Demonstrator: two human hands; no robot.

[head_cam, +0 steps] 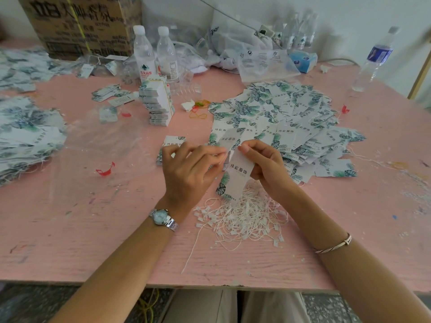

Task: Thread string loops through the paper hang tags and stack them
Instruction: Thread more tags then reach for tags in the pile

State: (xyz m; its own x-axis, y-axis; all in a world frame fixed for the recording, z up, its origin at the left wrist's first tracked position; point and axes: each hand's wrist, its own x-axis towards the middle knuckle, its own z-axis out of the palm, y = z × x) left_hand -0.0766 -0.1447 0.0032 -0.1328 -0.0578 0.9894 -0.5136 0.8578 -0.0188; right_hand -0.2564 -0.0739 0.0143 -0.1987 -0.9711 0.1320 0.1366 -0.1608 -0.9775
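- Hang tag, white with a leaf print, is hanging tilted above the pink tabletop, over the tangled pile of string loops.
- Right hand is gripping the tag's upper part, thumb on top.
- Left hand is pinching a thin white string between thumb and forefinger, right at the tag's top edge.
- Loose tags are lying in a wide heap behind the hands; a small stack is sitting just beyond the left one.

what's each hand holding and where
Right hand pinches the hang tag at its top end; left hand pinches a white string beside it, where unclear.
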